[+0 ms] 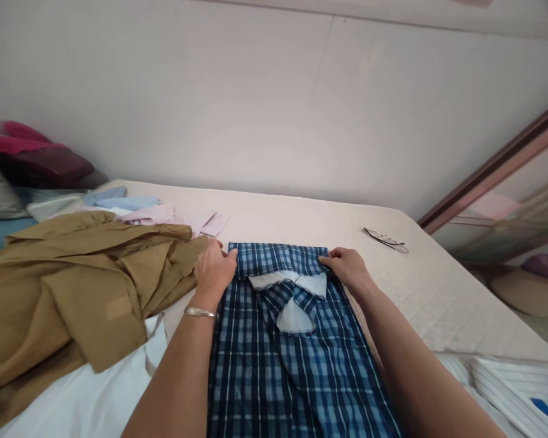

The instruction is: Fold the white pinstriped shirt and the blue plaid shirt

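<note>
A blue plaid shirt (pixel 251 353) lies lengthwise on the bed in front of me, narrowed, with its far end turned over into a band. White inner cloth shows just below that band. My left hand (pixel 214 267), with a silver bangle at the wrist, pinches the band's left end between thumb and fingers. At the opposite end, my right hand (pixel 346 266) grips the right corner, its thumb and index finger closed on the cloth. The near end of the shirt runs out of view.
Left of me are a heaped brown garment (pixel 22 292), white cloth (pixel 105 395) and pale pink and blue clothes (pixel 150 214). Eyeglasses (pixel 386 239) rest on the cream mattress (pixel 274 210) at right. Striped white cloth (pixel 511 389) lies near right. A wall (pixel 256 103) stands behind.
</note>
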### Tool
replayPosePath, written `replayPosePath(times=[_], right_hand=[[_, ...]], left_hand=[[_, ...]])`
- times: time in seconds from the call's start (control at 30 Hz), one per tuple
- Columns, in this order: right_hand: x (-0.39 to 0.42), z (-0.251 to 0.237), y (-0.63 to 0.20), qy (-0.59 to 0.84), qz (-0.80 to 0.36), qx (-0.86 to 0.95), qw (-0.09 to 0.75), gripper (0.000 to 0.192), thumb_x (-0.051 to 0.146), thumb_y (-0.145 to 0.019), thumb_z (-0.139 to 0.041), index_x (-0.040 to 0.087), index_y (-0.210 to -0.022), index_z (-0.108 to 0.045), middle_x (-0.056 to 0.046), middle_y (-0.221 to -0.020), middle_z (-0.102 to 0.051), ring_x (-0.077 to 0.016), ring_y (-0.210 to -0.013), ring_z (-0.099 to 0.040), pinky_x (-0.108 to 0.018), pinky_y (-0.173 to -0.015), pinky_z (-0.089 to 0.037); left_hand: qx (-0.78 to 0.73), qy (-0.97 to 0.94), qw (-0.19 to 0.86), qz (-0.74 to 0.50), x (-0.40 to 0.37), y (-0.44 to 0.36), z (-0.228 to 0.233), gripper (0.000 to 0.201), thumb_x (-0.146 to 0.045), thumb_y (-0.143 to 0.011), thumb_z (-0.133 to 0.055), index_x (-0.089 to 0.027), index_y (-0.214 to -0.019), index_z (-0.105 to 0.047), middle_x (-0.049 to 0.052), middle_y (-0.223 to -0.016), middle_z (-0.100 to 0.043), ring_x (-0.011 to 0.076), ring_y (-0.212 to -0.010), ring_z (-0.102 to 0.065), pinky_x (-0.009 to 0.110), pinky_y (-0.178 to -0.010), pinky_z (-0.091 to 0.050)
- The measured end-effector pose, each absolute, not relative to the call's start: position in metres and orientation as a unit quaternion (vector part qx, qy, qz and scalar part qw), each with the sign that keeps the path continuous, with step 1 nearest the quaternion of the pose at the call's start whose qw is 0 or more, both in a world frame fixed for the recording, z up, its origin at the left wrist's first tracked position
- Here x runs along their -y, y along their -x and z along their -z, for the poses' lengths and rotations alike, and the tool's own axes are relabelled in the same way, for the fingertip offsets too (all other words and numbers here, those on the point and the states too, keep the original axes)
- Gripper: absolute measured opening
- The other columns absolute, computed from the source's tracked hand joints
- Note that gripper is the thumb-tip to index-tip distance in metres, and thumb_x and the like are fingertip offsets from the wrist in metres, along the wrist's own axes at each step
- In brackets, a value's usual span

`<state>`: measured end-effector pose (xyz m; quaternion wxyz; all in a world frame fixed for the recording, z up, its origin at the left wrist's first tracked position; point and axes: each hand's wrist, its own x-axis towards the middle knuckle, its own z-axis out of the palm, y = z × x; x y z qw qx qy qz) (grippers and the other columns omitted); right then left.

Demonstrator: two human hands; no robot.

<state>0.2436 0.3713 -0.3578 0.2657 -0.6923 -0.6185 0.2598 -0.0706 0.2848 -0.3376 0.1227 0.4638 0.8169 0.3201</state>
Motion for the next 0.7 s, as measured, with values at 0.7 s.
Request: replayPosePath(times=[0.7], right_hand=[[-0.365,0.344,-0.242,0.678,-0.369,0.562,0.297,0.032,0.032,-0.077,-0.079,0.02,-0.096,-0.058,-0.01,-0.092,-0.071,-0.0233,-0.071,-0.068,-0.03,-0.049,-0.051]], left_hand=[[-0.809,-0.524,0.02,-0.267,-0.288,0.065,0.324,0.014,-0.029,-0.087,-0.053,-0.024,-0.074,-0.052,0.004,-0.073,-0.064,0.0245,-0.077,-0.062,0.034,-0.069,-0.037]])
